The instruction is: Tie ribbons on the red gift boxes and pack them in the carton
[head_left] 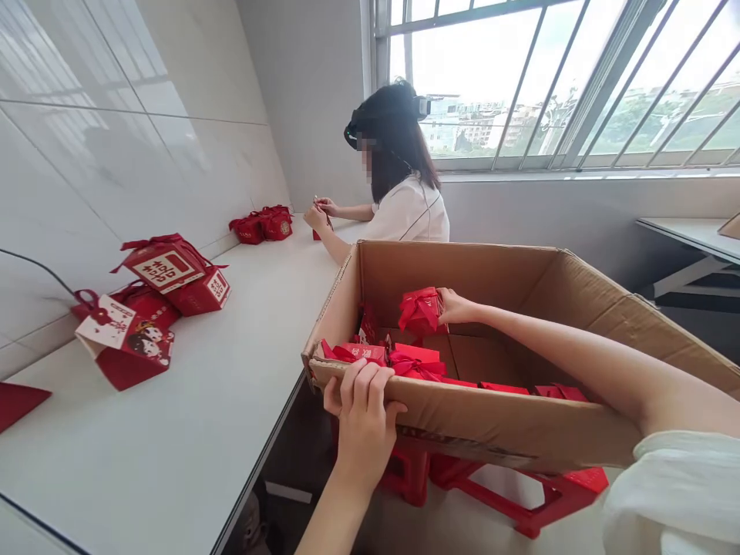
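A large open cardboard box [520,432] stands on red plastic stools [520,501] beside the white counter. My left hand [363,412] is closed over the box's near rim, fingers hooked inside. My right hand [454,307] reaches deep into the box and grips a small red gift box with a ribbon [420,310], held above the box floor. Several more red gift boxes [398,358] lie in the bottom of the carton near the left corner.
A pile of red gift boxes [147,308] sits on the white counter [173,447] against the tiled wall, another small pile [263,223] farther along. A person [398,185] with a headset sits at the counter's far end handling a red item. Barred windows fill the right.
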A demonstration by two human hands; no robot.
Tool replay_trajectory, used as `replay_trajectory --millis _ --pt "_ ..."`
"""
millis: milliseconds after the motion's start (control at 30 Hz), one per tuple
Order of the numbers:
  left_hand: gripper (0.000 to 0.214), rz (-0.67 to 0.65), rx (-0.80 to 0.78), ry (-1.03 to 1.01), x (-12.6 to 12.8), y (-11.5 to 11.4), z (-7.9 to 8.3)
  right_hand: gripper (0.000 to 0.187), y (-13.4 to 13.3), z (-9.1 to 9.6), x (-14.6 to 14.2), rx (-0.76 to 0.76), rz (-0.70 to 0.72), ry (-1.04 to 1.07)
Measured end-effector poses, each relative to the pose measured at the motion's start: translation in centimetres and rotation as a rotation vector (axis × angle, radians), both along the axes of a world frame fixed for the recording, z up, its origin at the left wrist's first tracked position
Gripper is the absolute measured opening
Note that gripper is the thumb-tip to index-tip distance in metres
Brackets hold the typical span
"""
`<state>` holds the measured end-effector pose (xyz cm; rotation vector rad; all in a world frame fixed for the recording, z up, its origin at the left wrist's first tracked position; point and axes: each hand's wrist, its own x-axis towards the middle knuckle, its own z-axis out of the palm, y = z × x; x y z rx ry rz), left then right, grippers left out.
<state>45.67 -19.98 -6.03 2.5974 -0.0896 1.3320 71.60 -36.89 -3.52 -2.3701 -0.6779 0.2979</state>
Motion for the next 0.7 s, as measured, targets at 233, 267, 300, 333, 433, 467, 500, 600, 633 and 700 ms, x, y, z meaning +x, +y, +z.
replay_trajectory --millis 233,267,300,333,433,467,500,600,633,700 --pt "0.025 0.005 0.036 -0.006 0.4 0.3 -0.5 0.096 -5.2 4.9 -0.9 -0.026 0.134 0.361" --pt "0.026 0.002 0.047 -0.006 0.4 0.4 -0.6 0.102 -6.1 5.2 -1.7 -0.036 0.14 0.388" --pt "0.026 0.0 0.049 -0.007 0.4 0.4 -0.7 0.105 -6.9 5.3 -2.6 -0.054 0.148 0.417" --pt "0.025 0.002 0.039 -0.008 0.5 0.4 -0.7 0.104 -7.4 5.1 -3.5 -0.082 0.162 0.452" --pt "0.02 0.012 -0.014 -0.012 0.5 0.1 -0.4 0.096 -8.0 3.5 -6.3 -0.161 0.216 0.554" --pt "0.02 0.012 -0.029 -0.01 0.5 0.0 -0.3 0.096 -7.8 3.0 -6.9 -0.172 0.221 0.563" --pt "0.019 0.012 -0.04 -0.007 0.4 -0.1 -0.1 0.097 -7.7 2.5 -7.5 -0.176 0.232 0.564" --pt "0.02 0.007 -0.04 -0.005 0.3 -0.2 0.1 0.095 -7.3 2.1 -8.4 -0.155 0.335 0.627" --pt "0.02 0.007 -0.03 -0.004 0.3 -0.1 0.1 0.091 -7.3 2.3 -8.5 -0.136 0.374 0.697" --pt "0.021 0.005 0.0 0.01 0.2 0.1 -0.1 0.076 -7.3 2.7 -8.7 -0.091 0.365 0.839"
